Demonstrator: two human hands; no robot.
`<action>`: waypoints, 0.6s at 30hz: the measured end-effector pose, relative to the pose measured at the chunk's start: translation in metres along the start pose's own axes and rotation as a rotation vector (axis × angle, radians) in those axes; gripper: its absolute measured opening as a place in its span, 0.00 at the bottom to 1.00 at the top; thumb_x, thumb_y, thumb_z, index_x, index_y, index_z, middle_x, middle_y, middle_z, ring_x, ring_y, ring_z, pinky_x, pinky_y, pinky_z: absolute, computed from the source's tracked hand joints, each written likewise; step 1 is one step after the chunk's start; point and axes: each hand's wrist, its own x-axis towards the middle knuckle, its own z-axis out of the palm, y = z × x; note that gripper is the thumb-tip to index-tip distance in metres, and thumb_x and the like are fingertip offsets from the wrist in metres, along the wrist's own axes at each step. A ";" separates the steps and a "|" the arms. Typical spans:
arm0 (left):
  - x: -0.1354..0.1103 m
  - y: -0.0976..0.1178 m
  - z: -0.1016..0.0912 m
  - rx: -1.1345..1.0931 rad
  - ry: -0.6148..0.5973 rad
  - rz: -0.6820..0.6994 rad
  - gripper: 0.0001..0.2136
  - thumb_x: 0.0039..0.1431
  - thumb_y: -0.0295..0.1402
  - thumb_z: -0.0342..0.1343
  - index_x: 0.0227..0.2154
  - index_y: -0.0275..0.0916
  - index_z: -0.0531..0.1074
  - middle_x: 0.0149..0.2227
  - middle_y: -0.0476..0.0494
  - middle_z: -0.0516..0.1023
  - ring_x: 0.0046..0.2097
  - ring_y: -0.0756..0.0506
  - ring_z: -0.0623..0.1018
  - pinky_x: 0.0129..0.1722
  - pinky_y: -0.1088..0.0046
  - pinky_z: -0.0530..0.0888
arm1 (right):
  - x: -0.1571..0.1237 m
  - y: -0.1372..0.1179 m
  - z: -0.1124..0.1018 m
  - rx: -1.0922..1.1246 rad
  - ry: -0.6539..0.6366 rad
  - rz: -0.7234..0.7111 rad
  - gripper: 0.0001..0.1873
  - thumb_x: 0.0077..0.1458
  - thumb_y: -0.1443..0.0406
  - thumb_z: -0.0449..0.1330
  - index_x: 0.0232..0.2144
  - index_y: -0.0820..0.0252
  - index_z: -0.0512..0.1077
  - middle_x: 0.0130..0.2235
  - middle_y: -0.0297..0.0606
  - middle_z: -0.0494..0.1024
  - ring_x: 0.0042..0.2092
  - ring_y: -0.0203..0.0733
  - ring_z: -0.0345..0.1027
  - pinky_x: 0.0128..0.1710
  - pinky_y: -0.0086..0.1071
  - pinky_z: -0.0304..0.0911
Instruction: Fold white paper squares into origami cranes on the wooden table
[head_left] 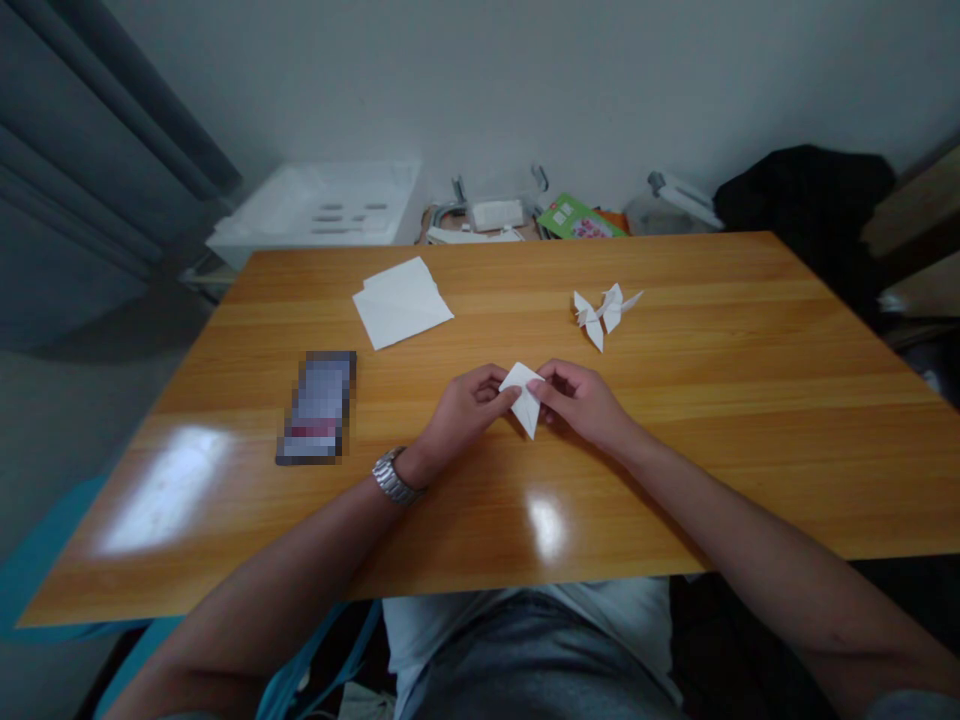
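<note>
A small kite-shaped piece of folded white paper [529, 412] is held between both hands over the middle of the table, its narrow tip pointing toward me. My left hand [471, 408] pinches its left edge, thumb on top and fingers curled behind. On the opposite edge, my right hand [581, 400] grips the paper with its thumb pressed on the face. The fingers behind the paper are partly hidden. Beyond my right hand lie white origami cranes [606, 314], close together. Farther off to the left is a small stack of white paper sheets [403, 304].
A phone [318, 408], its screen blurred out, lies left of my hands on the wooden table [750, 400]. Behind the far edge are a white plastic bin [322, 205], a green booklet [574, 218] and a dark cloth heap [802, 200]. A blue chair [52, 550] stands at the left.
</note>
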 end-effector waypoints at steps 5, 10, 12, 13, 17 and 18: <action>-0.001 0.006 0.002 -0.014 0.011 -0.013 0.14 0.59 0.43 0.63 0.38 0.36 0.75 0.37 0.42 0.82 0.38 0.46 0.81 0.39 0.72 0.77 | -0.002 0.001 0.002 -0.005 -0.017 -0.003 0.20 0.59 0.47 0.64 0.33 0.57 0.71 0.26 0.32 0.75 0.26 0.36 0.68 0.26 0.29 0.63; 0.000 0.009 0.001 -0.008 0.046 -0.021 0.13 0.58 0.42 0.63 0.36 0.35 0.74 0.36 0.43 0.81 0.36 0.47 0.80 0.37 0.73 0.76 | -0.002 -0.002 0.002 0.069 -0.037 0.008 0.20 0.60 0.47 0.63 0.34 0.58 0.74 0.28 0.33 0.76 0.28 0.36 0.69 0.28 0.30 0.66; 0.000 0.009 0.000 -0.007 0.064 -0.017 0.13 0.58 0.42 0.63 0.35 0.35 0.74 0.35 0.44 0.81 0.36 0.47 0.79 0.37 0.74 0.75 | -0.002 -0.001 0.001 0.093 -0.030 0.002 0.19 0.60 0.48 0.63 0.34 0.58 0.74 0.28 0.34 0.76 0.29 0.36 0.70 0.30 0.30 0.68; 0.000 0.009 0.000 0.000 0.068 -0.014 0.13 0.58 0.42 0.63 0.35 0.35 0.74 0.35 0.44 0.81 0.36 0.47 0.79 0.36 0.74 0.75 | -0.001 -0.001 0.001 0.096 -0.024 -0.004 0.19 0.60 0.48 0.64 0.34 0.59 0.74 0.28 0.34 0.76 0.29 0.36 0.71 0.30 0.30 0.68; 0.001 0.009 0.000 0.025 0.062 -0.007 0.13 0.58 0.42 0.63 0.35 0.35 0.74 0.34 0.44 0.80 0.35 0.48 0.78 0.35 0.75 0.74 | -0.001 0.002 0.000 0.066 -0.015 -0.021 0.19 0.60 0.49 0.63 0.31 0.59 0.73 0.27 0.33 0.75 0.28 0.35 0.69 0.30 0.30 0.67; 0.001 0.009 0.000 0.023 0.061 -0.004 0.13 0.59 0.41 0.63 0.34 0.35 0.75 0.34 0.44 0.80 0.35 0.48 0.78 0.35 0.75 0.74 | -0.001 0.003 0.000 0.053 -0.013 -0.025 0.19 0.61 0.49 0.63 0.31 0.59 0.72 0.27 0.33 0.75 0.28 0.35 0.69 0.30 0.30 0.66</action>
